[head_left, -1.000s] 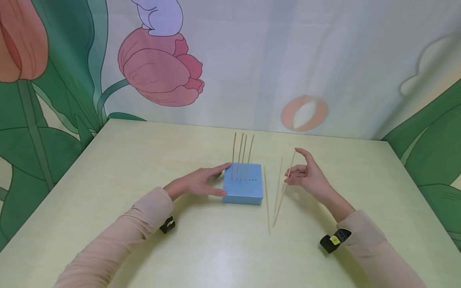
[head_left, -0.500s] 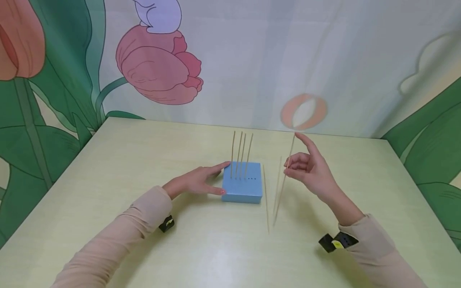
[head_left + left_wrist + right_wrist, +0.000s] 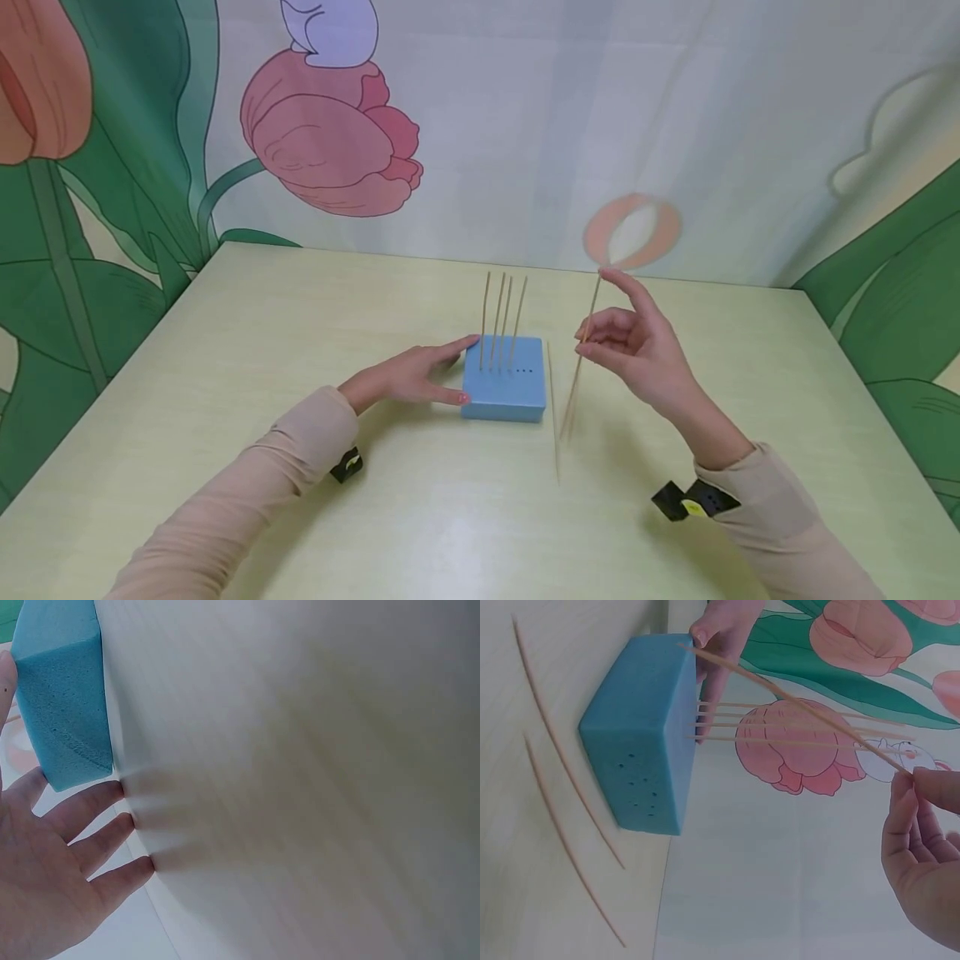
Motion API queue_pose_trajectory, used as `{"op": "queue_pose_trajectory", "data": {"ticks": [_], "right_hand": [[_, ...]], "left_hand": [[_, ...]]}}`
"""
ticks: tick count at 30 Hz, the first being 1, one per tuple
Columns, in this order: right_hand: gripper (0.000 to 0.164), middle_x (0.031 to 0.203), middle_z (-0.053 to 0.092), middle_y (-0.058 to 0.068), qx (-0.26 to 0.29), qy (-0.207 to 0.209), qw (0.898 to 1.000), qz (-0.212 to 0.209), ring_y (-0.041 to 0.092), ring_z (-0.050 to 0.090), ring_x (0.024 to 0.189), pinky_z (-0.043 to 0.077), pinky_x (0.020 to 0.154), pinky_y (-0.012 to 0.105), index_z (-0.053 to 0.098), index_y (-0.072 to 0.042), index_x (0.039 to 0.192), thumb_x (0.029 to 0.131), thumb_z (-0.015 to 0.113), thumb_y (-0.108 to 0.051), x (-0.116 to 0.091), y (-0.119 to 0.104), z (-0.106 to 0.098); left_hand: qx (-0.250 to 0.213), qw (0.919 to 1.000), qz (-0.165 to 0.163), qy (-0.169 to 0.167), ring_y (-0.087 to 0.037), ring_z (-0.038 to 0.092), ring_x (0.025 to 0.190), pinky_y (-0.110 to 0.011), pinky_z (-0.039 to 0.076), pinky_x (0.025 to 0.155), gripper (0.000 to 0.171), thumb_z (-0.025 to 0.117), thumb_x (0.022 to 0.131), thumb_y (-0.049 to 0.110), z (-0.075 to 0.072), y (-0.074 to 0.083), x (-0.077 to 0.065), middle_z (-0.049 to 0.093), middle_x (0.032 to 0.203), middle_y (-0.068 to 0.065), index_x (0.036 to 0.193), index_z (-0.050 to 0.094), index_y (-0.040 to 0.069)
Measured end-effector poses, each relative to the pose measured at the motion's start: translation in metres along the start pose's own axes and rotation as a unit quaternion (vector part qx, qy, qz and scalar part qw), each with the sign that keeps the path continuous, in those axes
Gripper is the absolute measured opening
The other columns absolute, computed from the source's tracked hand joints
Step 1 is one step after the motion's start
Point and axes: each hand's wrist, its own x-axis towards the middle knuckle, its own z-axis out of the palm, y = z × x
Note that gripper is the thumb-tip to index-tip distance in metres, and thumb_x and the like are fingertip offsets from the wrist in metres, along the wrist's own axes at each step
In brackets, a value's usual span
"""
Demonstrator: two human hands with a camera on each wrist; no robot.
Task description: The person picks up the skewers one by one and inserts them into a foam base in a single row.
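A light blue block (image 3: pixel 502 392) lies on the table, with several thin wooden sticks (image 3: pixel 795 724) standing in a row in its top. Three small holes continue that row to the right. My left hand (image 3: pixel 408 379) touches the block's left side, thumb at the near corner and forefinger at the far corner, other fingers spread in the left wrist view. Right of the block, my right hand (image 3: pixel 637 342) pinches another thin wooden stick (image 3: pixel 780 690). The forefinger meets its upper end, and its lower end slants down toward the table, right of the block.
Two more loose sticks (image 3: pixel 562 750) lie on the table (image 3: pixel 375 517) to the right of the block; the held one overlaps one of them in the head view. More holes (image 3: pixel 634 780) mark the block's side face. A flower-printed curtain (image 3: pixel 487 125) hangs behind the table.
My right hand has raised the pinched stick and then carried it a little left, toward the block. My left hand stays at the block.
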Motion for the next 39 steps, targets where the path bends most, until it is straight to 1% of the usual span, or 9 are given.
{"op": "queue_pose_trajectory", "data": {"ticks": [3,5,7,9,15,21,23,32,39], "right_hand": [[0.048,0.083,0.063,0.006,-0.018,0.011,1.0,-0.003,0.014,0.06,0.076,0.051,0.07,0.024,0.05,0.0,0.121,0.077,0.062,0.015,0.001,-0.002,0.003],[0.035,0.083,0.062,0.004,-0.03,0.014,0.999,-0.004,0.013,0.06,0.076,0.051,0.069,0.023,0.056,0.004,0.11,0.077,0.062,0.014,0.001,-0.003,0.004],[0.028,0.083,0.062,0.005,-0.035,0.017,0.999,-0.009,0.013,0.06,0.076,0.051,0.069,0.024,0.058,0.006,0.104,0.077,0.063,0.014,0.001,-0.004,0.005],[0.024,0.083,0.062,0.005,-0.039,0.017,0.999,-0.012,0.015,0.06,0.075,0.051,0.068,0.024,0.059,0.007,0.101,0.078,0.063,0.013,0.002,-0.005,0.006],[0.018,0.085,0.064,0.006,-0.053,0.019,0.998,-0.008,0.019,0.062,0.074,0.051,0.068,0.025,0.062,0.007,0.096,0.079,0.065,0.008,0.007,-0.004,0.008],[0.012,0.087,0.065,0.011,-0.074,0.026,0.997,-0.008,0.015,0.063,0.075,0.051,0.069,0.024,0.063,0.006,0.091,0.079,0.066,0.005,0.018,-0.006,0.012],[0.01,0.086,0.065,0.011,-0.075,0.03,0.997,-0.01,0.014,0.063,0.074,0.051,0.069,0.023,0.064,0.006,0.089,0.079,0.066,0.005,0.022,-0.006,0.013],[0.009,0.085,0.066,0.01,-0.052,0.039,0.997,-0.045,0.011,0.063,0.073,0.051,0.068,0.023,0.063,0.01,0.087,0.077,0.066,0.009,0.041,0.002,0.021],[0.012,0.083,0.065,0.014,-0.062,0.038,0.995,-0.066,0.009,0.062,0.07,0.051,0.067,0.023,0.064,0.011,0.087,0.076,0.066,0.011,0.048,0.014,0.03]], "left_hand": [[0.001,1.0,0.006,0.0,-0.023,0.028,0.132,-0.043,0.02,0.107,0.089,0.065,0.08,0.048,0.0,-0.001,0.0,0.023,0.148,-0.005,0.147,0.01,0.028],[0.0,1.0,0.007,0.0,-0.024,0.028,0.132,-0.044,0.02,0.107,0.089,0.065,0.08,0.047,0.0,-0.001,-0.001,0.023,0.148,-0.005,0.147,0.01,0.027],[-0.001,1.0,0.008,0.0,-0.024,0.027,0.132,-0.044,0.02,0.107,0.089,0.065,0.081,0.045,0.0,0.0,-0.001,0.023,0.148,-0.005,0.148,0.011,0.026],[0.0,1.0,0.009,0.0,-0.024,0.028,0.132,-0.044,0.02,0.106,0.089,0.065,0.081,0.045,0.001,0.0,-0.001,0.023,0.148,-0.006,0.148,0.011,0.025],[-0.002,1.0,0.01,0.0,-0.025,0.029,0.132,-0.044,0.021,0.106,0.089,0.066,0.08,0.045,0.001,0.001,-0.001,0.024,0.148,-0.007,0.148,0.011,0.024],[-0.003,1.0,0.006,0.0,-0.025,0.029,0.132,-0.044,0.021,0.106,0.089,0.066,0.08,0.045,0.0,0.001,-0.002,0.024,0.148,-0.007,0.148,0.011,0.023],[-0.004,1.0,0.005,-0.001,-0.025,0.028,0.132,-0.044,0.021,0.106,0.09,0.066,0.08,0.045,0.0,0.002,-0.002,0.023,0.148,-0.007,0.148,0.011,0.023],[-0.009,0.9999,0.003,-0.002,-0.024,0.028,0.132,-0.044,0.021,0.106,0.089,0.066,0.08,0.044,-0.002,0.003,-0.003,0.022,0.148,-0.006,0.148,0.011,0.024],[-0.012,0.9999,0.004,-0.001,-0.025,0.028,0.132,-0.044,0.02,0.107,0.089,0.066,0.081,0.043,-0.001,0.001,-0.003,0.022,0.148,-0.007,0.148,0.012,0.023]]}}
